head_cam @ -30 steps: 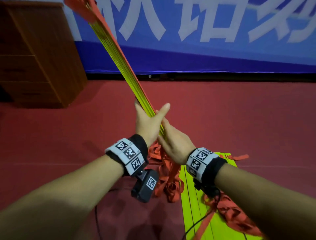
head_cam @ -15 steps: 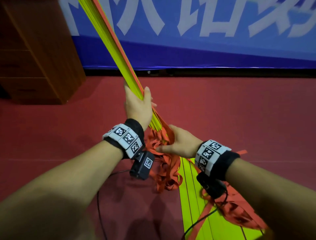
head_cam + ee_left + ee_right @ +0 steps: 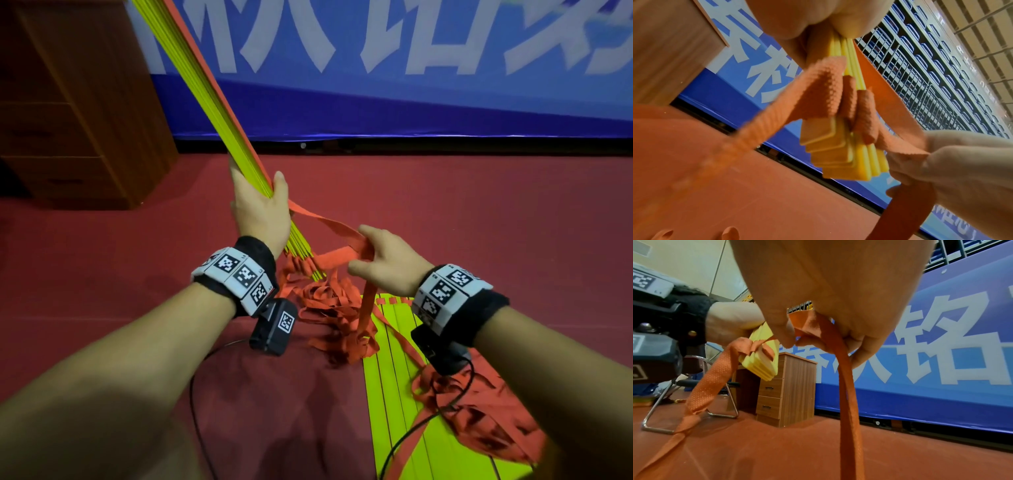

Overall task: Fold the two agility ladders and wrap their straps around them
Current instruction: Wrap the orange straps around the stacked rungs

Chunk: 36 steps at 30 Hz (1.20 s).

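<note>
The stacked yellow ladder rungs (image 3: 219,106) are gripped upright in the left hand (image 3: 260,209). The right hand (image 3: 383,263), earlier against the bundle, is now drawn aside, pinching an orange strap (image 3: 329,226) taut: wrapping is judged begun.

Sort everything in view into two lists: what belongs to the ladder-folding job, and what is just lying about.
Job:
- stacked ladder rungs, gripped by the left hand
- orange strap, pinched by the right hand
- second ladder flat on the floor
- loose strap pile

Lying about:
- wooden drawer cabinet
- blue banner
- folding chair
</note>
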Motion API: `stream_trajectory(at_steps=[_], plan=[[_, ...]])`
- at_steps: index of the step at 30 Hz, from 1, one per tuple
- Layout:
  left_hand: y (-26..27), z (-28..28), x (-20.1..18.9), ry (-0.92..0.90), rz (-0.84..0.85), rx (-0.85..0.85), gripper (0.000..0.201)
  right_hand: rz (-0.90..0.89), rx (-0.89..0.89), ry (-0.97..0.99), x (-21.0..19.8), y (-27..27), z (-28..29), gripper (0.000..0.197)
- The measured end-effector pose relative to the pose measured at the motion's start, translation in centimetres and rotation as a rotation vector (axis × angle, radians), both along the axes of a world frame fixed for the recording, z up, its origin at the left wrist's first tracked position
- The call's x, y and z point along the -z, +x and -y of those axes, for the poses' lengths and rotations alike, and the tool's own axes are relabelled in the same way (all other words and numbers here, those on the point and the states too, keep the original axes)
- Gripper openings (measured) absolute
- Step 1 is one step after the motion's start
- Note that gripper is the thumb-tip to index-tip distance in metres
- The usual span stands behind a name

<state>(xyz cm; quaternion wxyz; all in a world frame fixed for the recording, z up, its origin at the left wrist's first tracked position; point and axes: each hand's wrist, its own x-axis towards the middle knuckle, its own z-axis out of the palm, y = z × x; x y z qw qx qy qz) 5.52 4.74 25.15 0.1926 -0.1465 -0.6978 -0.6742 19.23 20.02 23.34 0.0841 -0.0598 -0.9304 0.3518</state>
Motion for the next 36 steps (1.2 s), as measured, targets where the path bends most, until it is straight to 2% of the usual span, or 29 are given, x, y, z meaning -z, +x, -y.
stream_trajectory(at_steps=[2,3,5,8,10,14,18,20,22,25,28,30,32,36], plan=[[-0.1,0.2,-0.1,-0.034,-0.019,0.028,0.052,0.040,-0.060,-0.183,0.0,0.2,0.3,0.026],[-0.3,0.4,-0.1,-0.050,-0.025,0.045,0.043,0.045,-0.067,-0.198,-0.1,0.3,0.5,0.031],[-0.4,0.5,0.2,-0.076,-0.018,0.092,0.031,0.001,-0.063,-0.084,-0.1,0.2,0.6,0.038],[-0.2,0.5,0.8,-0.089,0.013,0.175,0.016,-0.072,-0.075,0.176,-0.2,0.0,0.9,0.023],[0.2,0.3,1.1,-0.083,0.044,0.213,0.013,-0.014,-0.093,0.211,-0.2,0.0,1.1,0.012],[1.3,-0.5,0.5,-0.009,0.121,0.260,0.011,0.091,-0.136,0.144,0.6,0.4,2.2,0.013],[1.4,-1.1,-0.1,0.077,0.181,0.249,0.011,0.088,-0.179,-0.105,0.8,0.7,3.2,0.048],[1.2,-1.1,-0.3,0.122,0.220,0.255,0.011,0.087,-0.167,-0.239,0.8,0.9,3.5,0.054],[0.9,-1.0,-0.3,0.139,0.253,0.256,0.012,0.091,-0.144,-0.283,0.5,1.1,3.7,0.055],[0.2,-0.5,0.0,0.114,0.303,0.249,0.012,0.046,-0.167,-0.214,0.2,1.3,3.6,0.037],[-0.3,-0.1,0.4,0.099,0.355,0.249,0.013,0.097,-0.252,-0.151,0.2,1.2,3.4,0.041],[-0.3,0.0,0.3,0.110,0.390,0.249,0.015,0.104,-0.289,-0.030,0.6,1.2,3.7,0.044],[-0.3,0.0,0.3,0.116,0.416,0.250,0.016,0.083,-0.304,0.062,0.8,1.1,4.0,0.034],[-0.7,0.1,0.2,0.153,0.473,0.261,0.019,0.017,-0.281,-0.061,0.3,0.8,2.9,0.013]])
